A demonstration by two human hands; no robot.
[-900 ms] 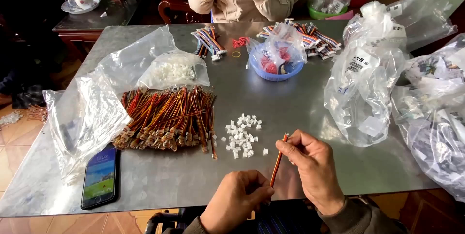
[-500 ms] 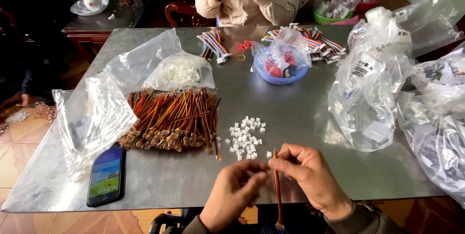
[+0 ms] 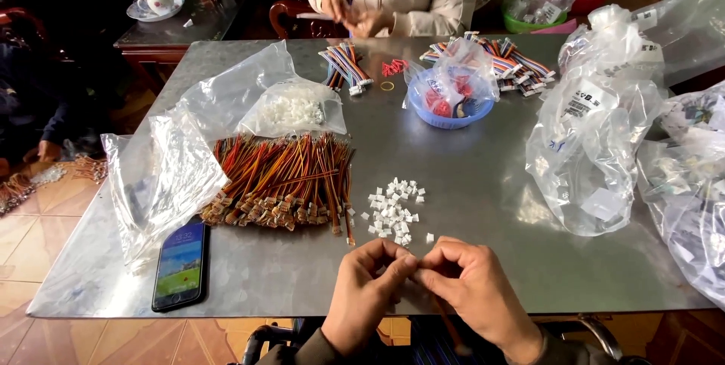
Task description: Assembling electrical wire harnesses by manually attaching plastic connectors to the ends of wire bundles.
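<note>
Left hand [image 3: 368, 289] pinches a small white piece | right hand [image 3: 472, 289] pinches thin wire [image 3: 451, 329] | both below connector pile [image 3: 393, 210] | advice: keep fingertips close, align squarely.

Smartphone [image 3: 180, 265] lies at near-left edge of metal surface [image 3: 468, 206], beside crumpled clear bag [image 3: 162, 176]. Blue bowl [image 3: 450, 104] sits far centre, ribbon cables [image 3: 346, 66] to its left. Bulky clear bags [image 3: 596, 138] stand right. Teapot [image 3: 160, 1] on separate table.

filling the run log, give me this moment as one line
left hand and right hand: fingertips pinched together at table edge | red-orange wire: hangs below right hand | white connectors: loose pile just beyond
</note>
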